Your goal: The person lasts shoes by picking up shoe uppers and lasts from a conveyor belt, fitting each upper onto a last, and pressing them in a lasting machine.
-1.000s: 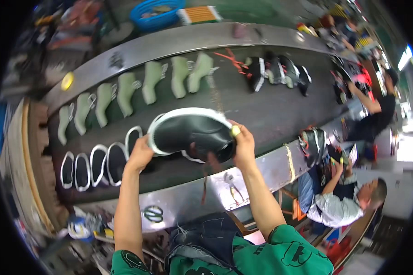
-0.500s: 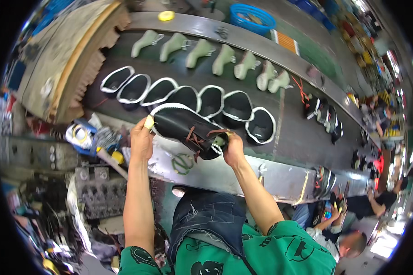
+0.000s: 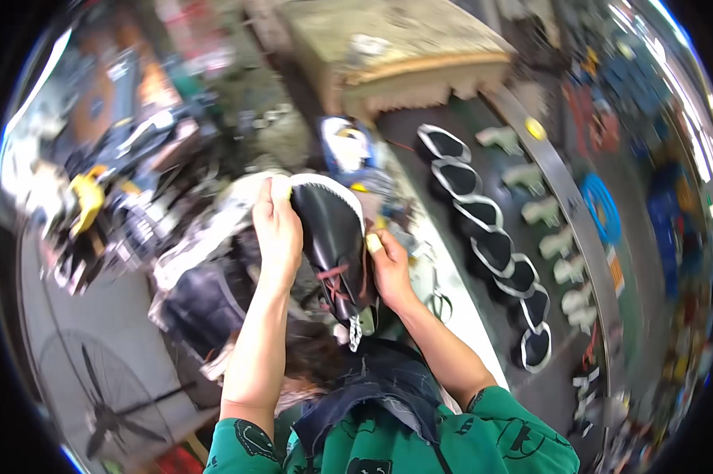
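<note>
Between my hands is a black shoe upper (image 3: 325, 225) with a white stitched edge around its toe and brown laces, the toe pointing away from me. Some pale green shows at its opening, along with a white cord. My left hand (image 3: 279, 241) grips the left side near the toe. On the opposite side, lower down, my right hand (image 3: 390, 272) holds it by the edge, a yellow cover on its thumb. Both hands are closed on the piece, which is in the air left of the bench.
Several black uppers with white rims (image 3: 492, 246) line the dark belt (image 3: 522, 276). Pale green shoe lasts (image 3: 542, 212) stand beyond them. A wooden cover with a ragged fringe (image 3: 420, 67) is at the far end. A fan (image 3: 103, 419) stands lower left; a blue basket (image 3: 601, 207) is right.
My view has swung to the left, away from the belt. The shoe upper has come along and turned toe-away. My right hand has shifted from the opening to its side.
</note>
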`<move>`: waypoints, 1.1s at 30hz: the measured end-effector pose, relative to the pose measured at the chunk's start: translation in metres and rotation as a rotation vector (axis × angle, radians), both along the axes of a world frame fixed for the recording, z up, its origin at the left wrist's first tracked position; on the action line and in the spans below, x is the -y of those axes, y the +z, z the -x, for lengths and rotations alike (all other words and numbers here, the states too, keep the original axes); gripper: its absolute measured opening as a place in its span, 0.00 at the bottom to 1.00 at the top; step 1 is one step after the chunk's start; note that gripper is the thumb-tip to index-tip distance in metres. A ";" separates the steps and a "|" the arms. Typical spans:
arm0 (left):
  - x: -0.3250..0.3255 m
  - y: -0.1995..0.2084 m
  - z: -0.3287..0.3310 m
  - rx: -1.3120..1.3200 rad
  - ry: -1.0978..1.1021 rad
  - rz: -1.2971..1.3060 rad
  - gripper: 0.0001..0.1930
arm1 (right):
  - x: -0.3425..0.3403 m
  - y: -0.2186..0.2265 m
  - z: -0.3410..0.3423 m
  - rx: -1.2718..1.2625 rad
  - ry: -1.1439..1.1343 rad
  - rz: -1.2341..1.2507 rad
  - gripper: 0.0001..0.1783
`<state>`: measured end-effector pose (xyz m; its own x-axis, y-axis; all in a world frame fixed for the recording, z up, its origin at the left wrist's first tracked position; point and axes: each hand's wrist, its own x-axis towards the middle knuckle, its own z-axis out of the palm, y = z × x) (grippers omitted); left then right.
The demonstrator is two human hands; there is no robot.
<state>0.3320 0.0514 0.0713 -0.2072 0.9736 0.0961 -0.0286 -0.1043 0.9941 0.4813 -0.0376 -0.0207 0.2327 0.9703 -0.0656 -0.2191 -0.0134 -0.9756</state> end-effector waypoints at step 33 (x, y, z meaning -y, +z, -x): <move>0.053 -0.056 0.330 0.258 0.486 0.209 0.12 | -0.082 0.001 0.365 -0.367 0.250 0.220 0.12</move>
